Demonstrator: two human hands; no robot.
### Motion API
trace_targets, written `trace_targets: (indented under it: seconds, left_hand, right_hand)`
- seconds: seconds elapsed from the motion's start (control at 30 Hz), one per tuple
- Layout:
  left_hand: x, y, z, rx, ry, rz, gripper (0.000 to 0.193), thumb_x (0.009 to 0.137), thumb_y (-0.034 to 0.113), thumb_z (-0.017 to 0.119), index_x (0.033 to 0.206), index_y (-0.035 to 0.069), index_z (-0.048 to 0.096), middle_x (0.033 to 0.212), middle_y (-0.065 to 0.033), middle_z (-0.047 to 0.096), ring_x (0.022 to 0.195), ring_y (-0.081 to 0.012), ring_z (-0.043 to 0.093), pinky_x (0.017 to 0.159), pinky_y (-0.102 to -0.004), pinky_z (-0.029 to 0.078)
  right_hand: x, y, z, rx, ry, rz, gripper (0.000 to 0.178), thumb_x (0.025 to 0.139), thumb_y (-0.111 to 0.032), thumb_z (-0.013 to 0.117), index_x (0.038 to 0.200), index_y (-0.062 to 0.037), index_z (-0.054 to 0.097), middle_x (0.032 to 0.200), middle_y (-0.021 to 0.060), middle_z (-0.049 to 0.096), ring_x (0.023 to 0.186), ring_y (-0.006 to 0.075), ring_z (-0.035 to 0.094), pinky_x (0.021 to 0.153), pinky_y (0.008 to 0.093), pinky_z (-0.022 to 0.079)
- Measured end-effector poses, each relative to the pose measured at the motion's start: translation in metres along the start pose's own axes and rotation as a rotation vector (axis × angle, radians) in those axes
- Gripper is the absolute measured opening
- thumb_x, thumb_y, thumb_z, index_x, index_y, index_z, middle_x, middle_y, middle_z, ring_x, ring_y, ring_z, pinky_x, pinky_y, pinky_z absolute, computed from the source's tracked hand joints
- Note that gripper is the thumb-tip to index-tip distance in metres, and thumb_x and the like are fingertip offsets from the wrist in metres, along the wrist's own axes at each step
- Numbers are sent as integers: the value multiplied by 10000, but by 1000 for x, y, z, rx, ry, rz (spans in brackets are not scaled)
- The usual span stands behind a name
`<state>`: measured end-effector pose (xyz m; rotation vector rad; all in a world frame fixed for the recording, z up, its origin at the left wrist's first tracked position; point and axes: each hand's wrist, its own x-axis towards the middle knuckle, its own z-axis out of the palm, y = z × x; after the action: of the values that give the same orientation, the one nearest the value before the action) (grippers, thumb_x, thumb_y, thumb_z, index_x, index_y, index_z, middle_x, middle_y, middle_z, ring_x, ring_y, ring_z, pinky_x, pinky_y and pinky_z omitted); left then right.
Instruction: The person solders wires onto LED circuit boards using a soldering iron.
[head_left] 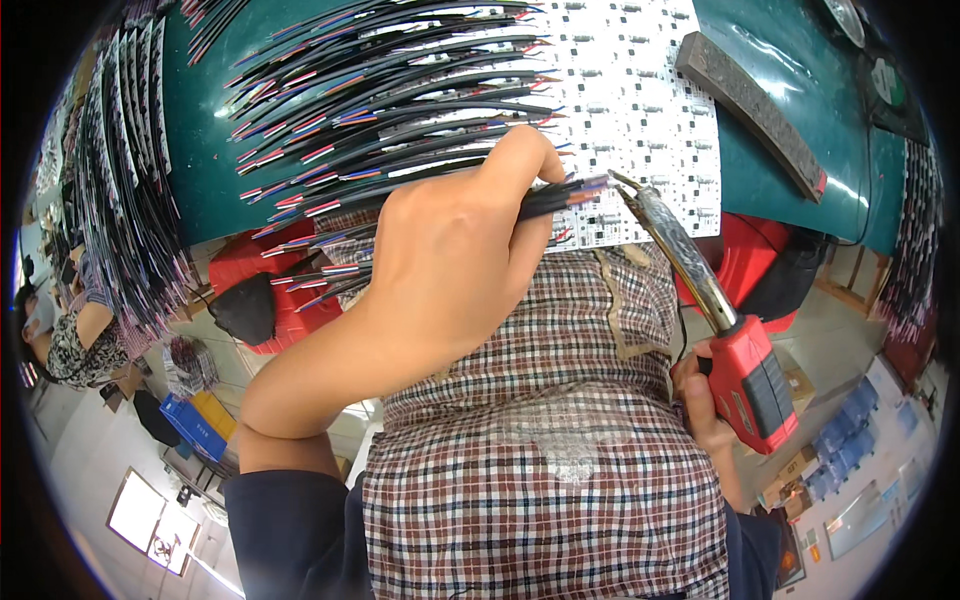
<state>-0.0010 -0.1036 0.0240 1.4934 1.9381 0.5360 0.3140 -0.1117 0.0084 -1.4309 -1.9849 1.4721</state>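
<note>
The left hand [455, 235] pinches black wires [562, 198] mid-frame, the right hand [703, 402] grips a red soldering iron [752, 382], and upper wires [300, 95] look done, these not yet

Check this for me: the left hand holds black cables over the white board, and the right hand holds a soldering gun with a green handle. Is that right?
Not quite: the handle is red and black, not green, as the head view shows. The left hand does hold black cables over the white board, and the right hand holds the soldering gun.
</note>
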Motion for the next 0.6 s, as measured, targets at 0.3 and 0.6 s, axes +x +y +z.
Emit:
trace_targets:
  seconds: [0.3,0.6]
  left_hand:
    - [7,-12,20,117,205,123,163,856,176,767,877,50,666,678,-78,651,522,-218,578,518,-323,441]
    - [10,-13,22,117,236,165,153,823,153,783,875,42,692,711,-87,663,542,-227,589,531,-325,455]
  right_hand:
    - [10,11,9,-85,-20,-77,214,793,-133,784,968,-32,713,846,110,703,736,297,682,691,376,538]
    - [9,17,12,-57,-41,-87,258,791,-135,785,1003,-14,702,886,134,706,750,314,686,700,389,542]
